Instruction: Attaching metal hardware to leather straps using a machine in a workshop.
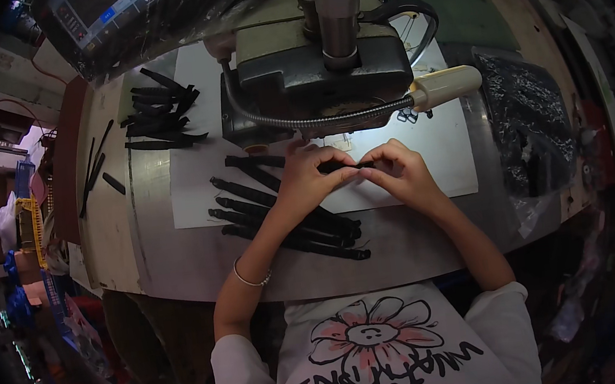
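Note:
Both hands meet in front of the machine head, over a white sheet [441, 156]. My left hand [308, 180] pinches a black fabric strip [332, 166] between thumb and fingers. My right hand [407, 176] pinches the same strip's end, its fingertips almost touching the left ones. Most of the strip is hidden behind the left fingers. Several similar black strips [248, 208] lie in a loose pile beneath and beside my left forearm, some with thread ends showing. The machine head [316, 76] stands just beyond my hands, and a small light shines on the sheet below it.
A second bunch of black strips [159, 106] lies at the far left, with thin black pieces [98, 172] beside it. A flexible metal lamp arm [329, 121] with a cream handle [448, 85] crosses the machine's front. A clear plastic bag [529, 119] lies at right; a screen [124, 15] stands upper left.

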The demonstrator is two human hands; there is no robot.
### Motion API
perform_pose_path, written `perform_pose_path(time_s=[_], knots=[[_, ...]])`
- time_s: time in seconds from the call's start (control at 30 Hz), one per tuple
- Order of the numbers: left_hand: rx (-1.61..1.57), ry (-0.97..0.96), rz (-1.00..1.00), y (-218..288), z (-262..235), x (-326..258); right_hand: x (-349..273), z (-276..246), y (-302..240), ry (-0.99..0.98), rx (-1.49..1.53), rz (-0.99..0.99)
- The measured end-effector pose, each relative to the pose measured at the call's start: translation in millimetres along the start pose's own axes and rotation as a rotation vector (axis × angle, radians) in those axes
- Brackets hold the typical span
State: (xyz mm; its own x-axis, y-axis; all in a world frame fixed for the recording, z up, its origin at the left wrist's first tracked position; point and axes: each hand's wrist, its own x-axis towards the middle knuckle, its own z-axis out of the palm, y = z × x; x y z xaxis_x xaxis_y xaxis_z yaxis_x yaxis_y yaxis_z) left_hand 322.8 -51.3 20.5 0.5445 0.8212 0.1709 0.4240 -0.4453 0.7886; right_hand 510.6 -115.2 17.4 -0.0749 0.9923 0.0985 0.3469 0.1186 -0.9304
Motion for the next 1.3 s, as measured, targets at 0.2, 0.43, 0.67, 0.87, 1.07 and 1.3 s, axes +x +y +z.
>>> perform_pose_path(time_s=[0.2,0.43,0.67,0.87,1.07,1.3], knots=[[-0.109,-0.078,-0.014,0,-3,2,14,-5,15,-0.108,0.198,0.123],[0.725,0.268,0.652,-44,6,8,64,0,37,-0.051,0.229,0.294],[0.703,0.198,0.637,-53,5,11,83,2,51,-0.077,-0.008,0.354],[0.723,0.058,0.545,-50,3,10,86,1,48,-0.099,-0.097,0.357],[0.775,-0.014,0.573,-42,-3,12,77,0,17,-0.028,-0.543,0.250],[0.758,-0.026,0.673,-46,-8,20,53,9,29,0.302,-0.494,-0.222]])
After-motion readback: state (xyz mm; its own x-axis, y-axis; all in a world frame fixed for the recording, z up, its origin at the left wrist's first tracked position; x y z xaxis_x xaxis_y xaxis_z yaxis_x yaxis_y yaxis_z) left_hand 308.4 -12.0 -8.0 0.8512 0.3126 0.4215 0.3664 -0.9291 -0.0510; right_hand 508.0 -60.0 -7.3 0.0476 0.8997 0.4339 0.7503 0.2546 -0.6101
